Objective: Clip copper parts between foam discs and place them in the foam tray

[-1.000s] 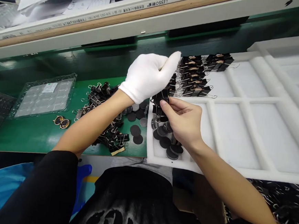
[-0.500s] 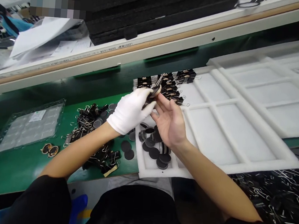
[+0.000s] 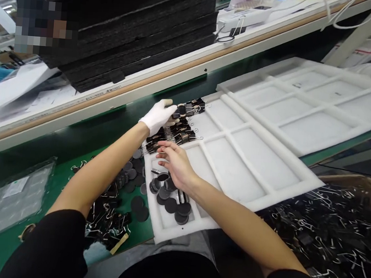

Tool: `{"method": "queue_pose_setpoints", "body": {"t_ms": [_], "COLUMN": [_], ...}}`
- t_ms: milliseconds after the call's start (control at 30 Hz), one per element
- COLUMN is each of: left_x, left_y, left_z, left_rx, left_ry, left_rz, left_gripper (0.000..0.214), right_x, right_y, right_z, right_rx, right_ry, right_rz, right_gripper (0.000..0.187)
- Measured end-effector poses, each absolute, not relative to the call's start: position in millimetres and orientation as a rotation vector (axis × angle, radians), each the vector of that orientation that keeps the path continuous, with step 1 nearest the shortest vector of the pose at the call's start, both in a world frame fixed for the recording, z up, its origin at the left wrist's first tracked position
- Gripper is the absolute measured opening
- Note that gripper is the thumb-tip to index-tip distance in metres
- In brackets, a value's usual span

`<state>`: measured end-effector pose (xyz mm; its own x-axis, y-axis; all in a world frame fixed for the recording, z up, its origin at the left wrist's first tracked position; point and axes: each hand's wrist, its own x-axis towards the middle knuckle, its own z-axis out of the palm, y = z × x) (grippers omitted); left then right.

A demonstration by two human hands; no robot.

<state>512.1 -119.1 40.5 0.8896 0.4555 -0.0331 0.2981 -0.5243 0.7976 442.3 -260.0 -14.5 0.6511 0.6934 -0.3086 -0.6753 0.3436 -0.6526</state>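
My left hand [image 3: 160, 115], in a white glove, is at the far left part of the foam tray. Its fingers and thumb close round a black binder clip [image 3: 176, 113], partly hidden by the glove. Beside it several black binder clips [image 3: 185, 137] with silver wire handles lie in rows, some gripping round pieces. My bare right hand [image 3: 180, 166] hovers over the tray's near-left part, fingers loosely bent and apart, holding nothing. Below it lies a heap of dark round discs [image 3: 165, 193] in a compartment of the white foam tray [image 3: 251, 204].
More black clips [image 3: 105, 214] and discs [image 3: 133, 173] lie on the green table [image 3: 60, 185]. A clear plastic blister tray [image 3: 13, 202] is at left. Another foam tray [image 3: 303, 152] adjoins on the right; a box of loose clips [image 3: 325, 235] stands nearer. Black foam sheets [image 3: 142, 33] are stacked on the shelf.
My hands have parted: the left has moved from beside the right to the rows of clips, carrying a clip. My right hand has turned over the discs. The view has swung right.
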Motion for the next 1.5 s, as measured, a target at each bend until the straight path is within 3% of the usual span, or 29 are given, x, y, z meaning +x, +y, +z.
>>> {"method": "queue_pose_setpoints", "body": {"t_ms": [100,233,633,867,1033,1233,1367,1500], "left_x": [554.2,592.7,598.9,591.5,579.0,501.9,390.0,267.2], "left_y": [-128.7,-139.5,-142.3,-158.1,-153.6,-102.1,-82.6,-69.0], "left_z": [30.0,12.9,-3.4,6.8,19.3,59.0,78.2,70.0], "left_rx": [2.235,2.393,3.047,3.184,3.156,2.985,2.959,2.915], "left_ry": [0.470,0.386,0.278,0.216,0.259,0.276,0.273,0.604], "left_rz": [0.324,0.432,0.183,0.157,0.228,0.394,0.316,0.362], "left_gripper": [0.049,0.047,0.043,0.043,0.044,0.048,0.045,0.043], "right_x": [448.0,454.9,455.9,466.4,473.4,471.4,466.7,462.6], "right_y": [-260.3,-261.5,-264.2,-271.4,-289.6,-307.7,-305.9,-307.3], "right_z": [-15.6,-15.0,-9.3,-13.2,-7.1,-0.5,0.8,-7.9], "right_rx": [-0.835,-0.835,-0.875,-1.257,-1.858,-2.312,-2.375,-2.421], "right_ry": [0.000,0.028,-0.015,-0.485,-0.929,-1.501,-1.647,-1.773], "right_rz": [0.864,0.840,0.846,0.610,0.473,0.575,0.588,0.532], "right_gripper": [0.030,0.031,0.022,0.011,0.012,0.031,0.026,0.033]}}
